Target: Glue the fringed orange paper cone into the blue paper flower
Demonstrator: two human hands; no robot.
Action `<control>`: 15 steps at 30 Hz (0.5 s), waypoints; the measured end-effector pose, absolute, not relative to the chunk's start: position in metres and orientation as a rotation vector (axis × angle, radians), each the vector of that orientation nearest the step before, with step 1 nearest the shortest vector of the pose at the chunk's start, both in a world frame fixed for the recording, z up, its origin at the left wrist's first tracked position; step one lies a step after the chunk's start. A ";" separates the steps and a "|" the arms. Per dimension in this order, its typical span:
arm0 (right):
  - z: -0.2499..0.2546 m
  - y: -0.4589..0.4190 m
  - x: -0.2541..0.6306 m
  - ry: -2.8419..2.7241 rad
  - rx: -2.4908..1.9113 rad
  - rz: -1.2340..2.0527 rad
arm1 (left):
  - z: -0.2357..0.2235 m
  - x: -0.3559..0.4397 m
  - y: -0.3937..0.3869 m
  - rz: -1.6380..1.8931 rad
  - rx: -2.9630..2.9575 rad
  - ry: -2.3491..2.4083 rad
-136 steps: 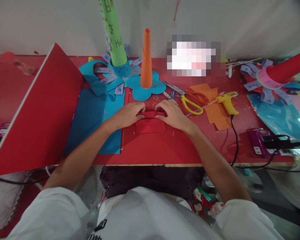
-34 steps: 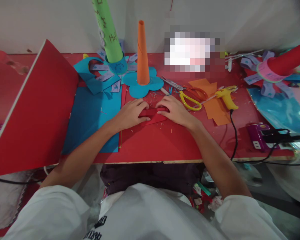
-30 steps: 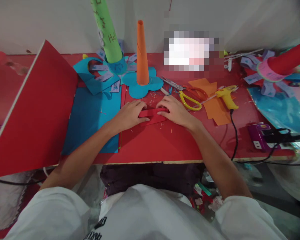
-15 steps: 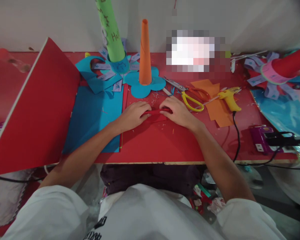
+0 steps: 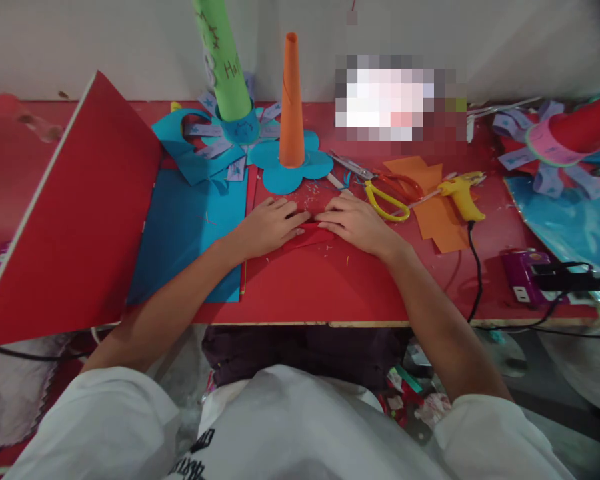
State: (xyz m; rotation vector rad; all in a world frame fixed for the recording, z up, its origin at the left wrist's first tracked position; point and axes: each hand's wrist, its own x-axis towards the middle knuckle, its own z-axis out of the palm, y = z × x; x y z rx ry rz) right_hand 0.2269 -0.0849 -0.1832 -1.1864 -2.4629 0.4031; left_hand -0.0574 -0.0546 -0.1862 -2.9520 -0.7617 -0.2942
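A piece of red paper [image 5: 311,236], partly rolled or folded, lies on the red tabletop between my hands. My left hand [image 5: 270,229] grips its left end, with the fingertips over the far side. My right hand [image 5: 356,224] holds the right end in the same way, its fingers partly stretched over the paper. The fingertips of both hands nearly meet, and they hide much of the paper's upper edge. Just beyond them, an orange paper cone [image 5: 291,107] stands upright on a blue flower-shaped paper base [image 5: 281,180].
Scissors [image 5: 387,200] and orange paper [image 5: 443,227] lie right of my hands, with a yellow glue gun [image 5: 463,195]. Its cord runs near a purple power box [image 5: 523,277]. Blue sheets [image 5: 190,233] and an upright red board [image 5: 75,220] are left. Behind stands a green paper tube [image 5: 225,67].
My fingers have moved over the red paper and closer together, and they are more stretched out. The rolled edge seen between my hands before is now mostly covered. The view has shifted slightly.
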 end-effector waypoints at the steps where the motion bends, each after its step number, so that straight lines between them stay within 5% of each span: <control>1: -0.184 -0.085 0.227 -2.469 -1.183 0.394 | -0.186 -0.057 -0.055 -0.288 -2.952 -0.761; 15: -0.182 -0.088 0.228 -2.484 -1.122 0.426 | -0.181 -0.059 -0.056 -0.269 -3.112 -0.533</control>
